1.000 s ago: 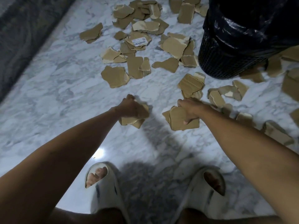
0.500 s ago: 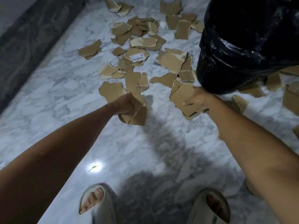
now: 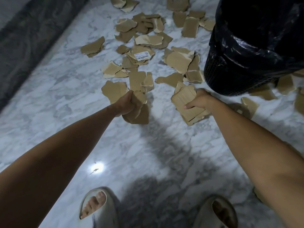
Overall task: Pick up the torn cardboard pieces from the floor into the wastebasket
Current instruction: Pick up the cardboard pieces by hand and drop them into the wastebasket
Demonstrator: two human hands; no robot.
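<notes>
Now both hands are raised above the marble floor (image 3: 69,99), each full of cardboard. The left hand (image 3: 130,106) has its fingers curled tightly round a bunch of torn pieces (image 3: 139,111). The right hand (image 3: 199,101) grips a stack of pieces (image 3: 184,99), thumb on top, near the black wastebasket (image 3: 256,46). More scraps (image 3: 148,51) lie scattered on the floor beyond.
</notes>
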